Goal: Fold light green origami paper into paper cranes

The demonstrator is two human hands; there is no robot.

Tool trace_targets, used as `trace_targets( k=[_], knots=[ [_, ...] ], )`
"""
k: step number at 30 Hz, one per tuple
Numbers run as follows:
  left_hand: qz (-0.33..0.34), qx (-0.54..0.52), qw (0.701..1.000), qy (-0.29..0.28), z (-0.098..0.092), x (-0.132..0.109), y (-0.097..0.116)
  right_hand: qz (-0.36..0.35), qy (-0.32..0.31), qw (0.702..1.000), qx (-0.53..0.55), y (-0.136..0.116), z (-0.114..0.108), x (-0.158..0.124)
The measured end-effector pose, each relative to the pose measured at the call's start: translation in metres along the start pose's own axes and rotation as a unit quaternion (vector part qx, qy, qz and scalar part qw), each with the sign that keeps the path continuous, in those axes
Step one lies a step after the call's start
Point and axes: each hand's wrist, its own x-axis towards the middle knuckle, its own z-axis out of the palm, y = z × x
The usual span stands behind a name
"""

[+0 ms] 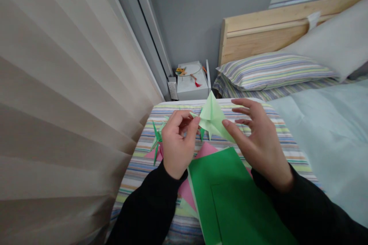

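Between my hands is a light green origami crane, its folded paper spread into a wide pointed shape. My left hand pinches one narrow point of it between thumb and fingers. My right hand is open, fingers apart, with the thumb at or very near the crane's right side; I cannot tell whether it touches. Below lies a stack of green paper, with pink paper sticking out from under it. Darker green folded paper pieces lie left of my left hand, partly hidden by it.
Everything rests on a table with a striped cloth. A pleated curtain hangs close on the left. Behind stands a white cabinet with small trinkets on top. A bed with a striped pillow is at the right.
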Motion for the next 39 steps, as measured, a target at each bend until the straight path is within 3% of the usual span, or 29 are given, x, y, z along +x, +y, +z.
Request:
trace_targets(
  k=[4, 6, 11, 14, 17, 24, 28, 34, 39],
  knots=[
    [0.032, -0.026, 0.999, -0.007, -0.002, 0.000, 0.006, 0.096, -0.062, 0.988, 0.108, 0.007, 0.005, 0.000],
    [0.020, -0.041, 0.999, -0.023, -0.004, 0.002, 0.007, 0.113, -0.065, 0.983, 0.131, 0.009, 0.006, 0.001],
    [-0.113, -0.134, 0.981, -0.083, -0.006, 0.007, -0.002, 0.061, -0.034, 0.992, 0.107, 0.011, 0.005, 0.003],
    [-0.218, -0.189, 0.948, -0.133, -0.006, 0.009, -0.005, 0.053, -0.030, 0.994, 0.086, 0.010, 0.004, 0.003],
    [-0.273, -0.219, 0.920, -0.178, -0.007, 0.010, -0.002, 0.040, 0.001, 0.999, 0.031, 0.006, 0.001, 0.004],
    [-0.294, -0.281, 0.886, -0.224, -0.006, 0.010, 0.002, 0.024, 0.017, 1.000, 0.005, 0.004, 0.000, 0.006],
    [-0.288, -0.281, 0.892, -0.204, -0.003, 0.008, -0.002, 0.044, 0.007, 0.997, 0.071, 0.008, 0.004, 0.007],
    [-0.281, -0.317, 0.886, -0.189, 0.000, 0.008, -0.007, 0.173, -0.010, 0.941, 0.290, 0.016, 0.008, 0.011],
    [-0.296, -0.312, 0.878, -0.210, 0.000, 0.008, -0.009, 0.212, -0.006, 0.921, 0.327, 0.018, 0.009, 0.013]
  ],
)
